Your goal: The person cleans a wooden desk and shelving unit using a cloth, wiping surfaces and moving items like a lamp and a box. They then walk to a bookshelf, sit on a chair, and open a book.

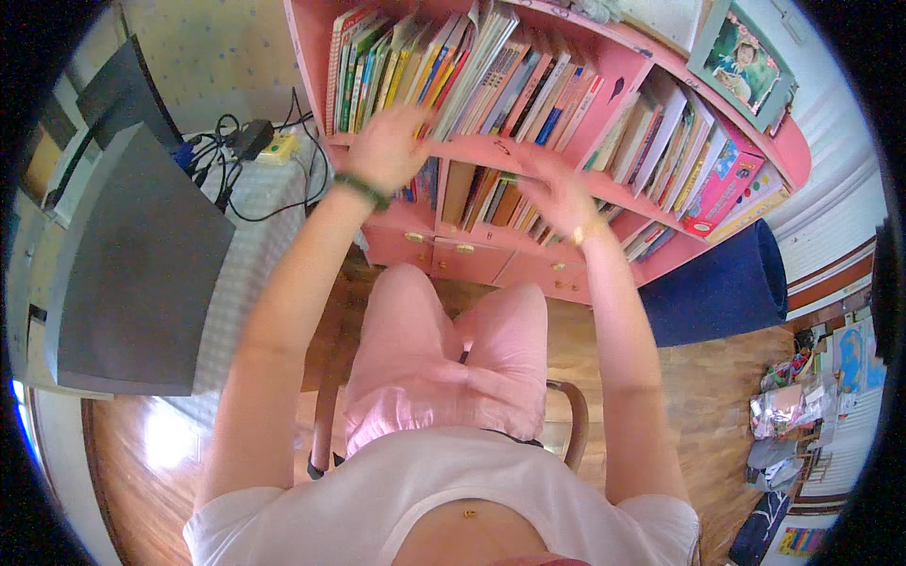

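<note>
My left hand [389, 150], blurred and with a dark bracelet [363, 189] at its wrist, is in front of the lower ends of the books on the upper shelf. Its thumb and fingers are apart, and I see nothing held. A row of upright books [495, 85] fills that shelf of a pink wooden bookcase [619, 92]. Lower and to the right, my right hand [555, 189] is also blurred, thumb apart from the fingers, holding nothing visible. It partly hides the books [488, 198] on the shelf below. Whether either hand touches the bookcase is unclear.
Left of me, a dark monitor [148, 269] stands on a cloth-covered table [265, 205], near tangled black cables [219, 163]. A framed photo [743, 64] tops the bookcase. A dark blue cylindrical bin [715, 290] stands right of it. The armrests of my chair [577, 417] flank my legs.
</note>
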Demonstrator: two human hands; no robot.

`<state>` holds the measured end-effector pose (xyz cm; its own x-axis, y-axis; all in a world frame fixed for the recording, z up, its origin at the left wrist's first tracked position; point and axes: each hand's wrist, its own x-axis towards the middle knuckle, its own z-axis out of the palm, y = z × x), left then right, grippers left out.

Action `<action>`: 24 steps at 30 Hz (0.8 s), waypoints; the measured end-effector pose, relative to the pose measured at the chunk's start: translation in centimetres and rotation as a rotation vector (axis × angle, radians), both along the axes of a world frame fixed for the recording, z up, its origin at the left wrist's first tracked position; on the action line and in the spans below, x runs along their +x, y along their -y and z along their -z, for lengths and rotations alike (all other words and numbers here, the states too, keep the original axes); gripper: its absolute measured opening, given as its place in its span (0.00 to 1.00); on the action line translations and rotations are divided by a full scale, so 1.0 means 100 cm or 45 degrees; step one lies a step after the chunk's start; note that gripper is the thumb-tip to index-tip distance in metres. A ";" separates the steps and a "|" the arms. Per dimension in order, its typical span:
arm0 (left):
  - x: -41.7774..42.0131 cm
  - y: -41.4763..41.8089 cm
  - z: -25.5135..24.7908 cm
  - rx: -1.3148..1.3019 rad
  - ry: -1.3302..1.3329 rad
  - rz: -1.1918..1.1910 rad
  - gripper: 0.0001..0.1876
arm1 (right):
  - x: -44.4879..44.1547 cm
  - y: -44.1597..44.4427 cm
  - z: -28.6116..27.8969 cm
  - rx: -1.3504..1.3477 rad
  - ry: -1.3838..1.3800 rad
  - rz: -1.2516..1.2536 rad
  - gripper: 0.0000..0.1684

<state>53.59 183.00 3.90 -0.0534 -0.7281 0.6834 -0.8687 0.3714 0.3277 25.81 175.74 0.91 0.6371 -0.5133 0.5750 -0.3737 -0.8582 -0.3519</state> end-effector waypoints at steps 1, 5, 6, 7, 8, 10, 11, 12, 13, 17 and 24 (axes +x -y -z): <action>0.005 0.032 -0.016 -0.082 0.127 -0.097 0.18 | 0.032 0.008 -0.034 0.036 -0.035 0.148 0.27; 0.000 0.121 -0.058 -0.134 0.029 -0.247 0.29 | 0.121 0.086 -0.090 0.200 0.339 0.308 0.33; 0.001 0.128 -0.061 -0.091 0.025 -0.350 0.31 | 0.134 0.098 -0.098 0.274 0.410 0.358 0.37; -0.002 0.136 -0.066 -0.020 0.026 -0.295 0.30 | 0.134 0.114 -0.101 0.197 0.380 0.495 0.38; 0.000 0.142 -0.071 0.050 0.030 -0.243 0.30 | 0.135 0.128 -0.102 0.118 0.350 0.627 0.38; 0.018 0.152 -0.065 -0.018 -0.073 -0.023 0.26 | 0.139 0.141 -0.103 -0.010 0.257 0.687 0.44; 0.025 0.159 -0.067 0.005 -0.056 0.001 0.26 | 0.137 0.146 -0.106 -0.042 0.260 0.620 0.46; 0.030 0.155 -0.073 0.031 -0.043 0.015 0.25 | 0.135 0.148 -0.106 -0.069 0.259 0.544 0.48; 0.035 0.153 -0.072 0.066 -0.026 0.022 0.25 | 0.132 0.146 -0.104 -0.086 0.261 0.462 0.49; 0.080 0.169 -0.055 -0.085 -0.106 -0.333 0.21 | 0.113 0.140 -0.097 -0.217 0.250 0.479 0.45; 0.103 0.173 -0.072 0.230 -0.275 -0.221 0.35 | 0.108 0.145 -0.100 -0.277 0.321 0.522 0.42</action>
<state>63.90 165.71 11.05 0.2141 -0.8241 0.5244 -0.8171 0.1431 0.5584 36.57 161.28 10.88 0.2372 -0.5433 0.8054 -0.6211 -0.7223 -0.3043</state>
